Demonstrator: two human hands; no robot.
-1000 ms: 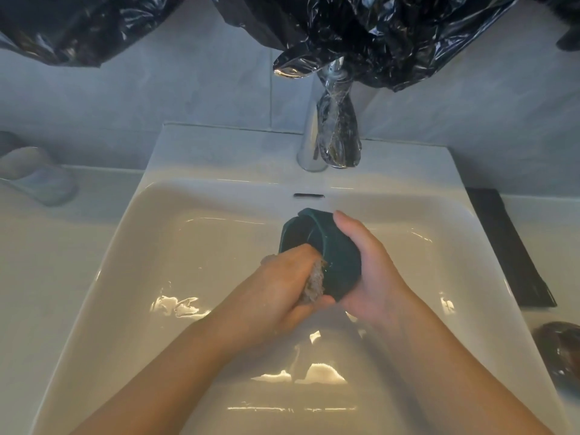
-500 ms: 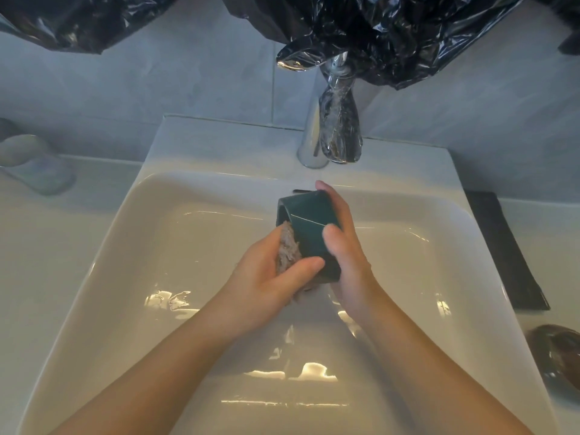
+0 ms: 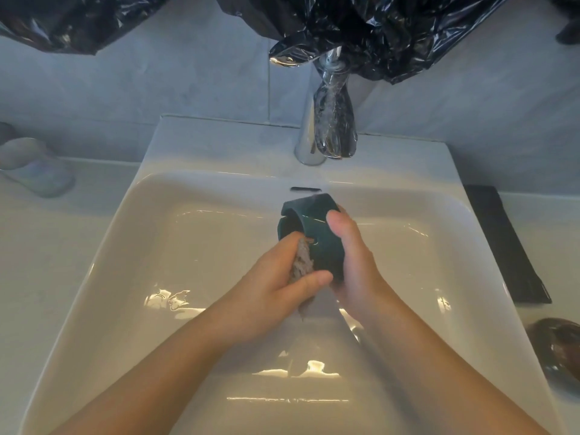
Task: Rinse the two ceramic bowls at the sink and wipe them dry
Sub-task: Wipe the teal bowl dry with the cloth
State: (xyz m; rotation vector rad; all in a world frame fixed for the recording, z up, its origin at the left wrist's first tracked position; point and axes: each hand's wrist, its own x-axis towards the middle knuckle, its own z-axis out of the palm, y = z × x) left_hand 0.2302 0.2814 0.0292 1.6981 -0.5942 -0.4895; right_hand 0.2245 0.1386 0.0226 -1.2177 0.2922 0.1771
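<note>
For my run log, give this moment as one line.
left hand: presses grey-brown cloth into dark green ceramic bowl | right hand: grips it | where: over white sink

Both forearms reach up and meet at the bowl. The right hand curls round its outer wall, thumb on top. The left hand grips a cloth at its rim.

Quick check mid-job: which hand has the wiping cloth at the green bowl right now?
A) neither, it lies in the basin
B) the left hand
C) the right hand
B: the left hand pinches the grey-brown cloth at the opening of the green bowl, while the right hand grips the bowl's outer wall.
</note>
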